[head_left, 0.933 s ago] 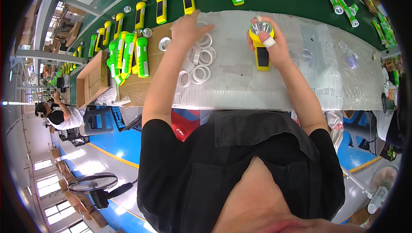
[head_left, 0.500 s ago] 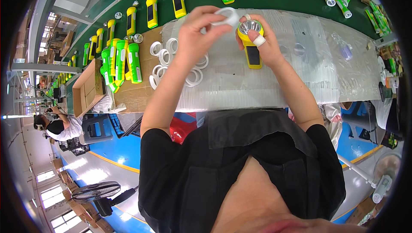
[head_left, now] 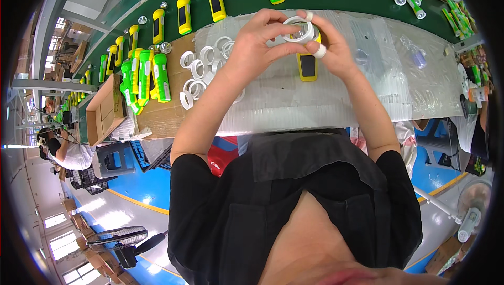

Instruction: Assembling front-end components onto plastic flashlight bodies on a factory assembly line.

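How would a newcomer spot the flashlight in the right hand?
Start at the plastic-covered bench. Toward its far edge, the right hand holds a yellow flashlight with a dark panel. What sets it apart from the yellow flashlights beyond: the left hand holds a white ring at its head.

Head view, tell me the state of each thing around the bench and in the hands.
Left hand, gripping a white ring
Right hand, holding a yellow flashlight
White ring, at the flashlight's head; seated or not, unclear
Yellow flashlight, dark panel showing
Loose white rings, scattered
Green-and-yellow flashlights, heaped
Cardboard box, open
Back-row yellow flashlights, lying spaced apart
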A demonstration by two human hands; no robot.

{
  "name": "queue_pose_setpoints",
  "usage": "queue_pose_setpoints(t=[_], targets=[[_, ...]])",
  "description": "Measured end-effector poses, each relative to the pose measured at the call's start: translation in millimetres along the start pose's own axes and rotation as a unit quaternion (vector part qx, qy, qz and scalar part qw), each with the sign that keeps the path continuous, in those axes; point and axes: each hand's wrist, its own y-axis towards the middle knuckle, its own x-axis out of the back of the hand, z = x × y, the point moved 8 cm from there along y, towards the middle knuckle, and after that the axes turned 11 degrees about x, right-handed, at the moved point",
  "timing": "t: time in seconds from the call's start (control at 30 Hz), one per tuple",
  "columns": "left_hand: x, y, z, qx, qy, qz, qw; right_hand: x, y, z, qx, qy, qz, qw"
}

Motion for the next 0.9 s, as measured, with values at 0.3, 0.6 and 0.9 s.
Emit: queue_pose_setpoints(t=[0.3,0.6,0.9], targets=[[-31,18,-22,-0.037,0.055,0.047,0.997,34,45,60,0.068,-0.307,0.267,0.911],[-51,20,-18,0.023,-0.009,0.062,0.998,16,55,60,-0.034,-0.341,0.441,0.83],[-52,17,-21,-0.004,0.022,0.003,1.0,21,56,41,-0.168,-0.442,0.407,0.781]])
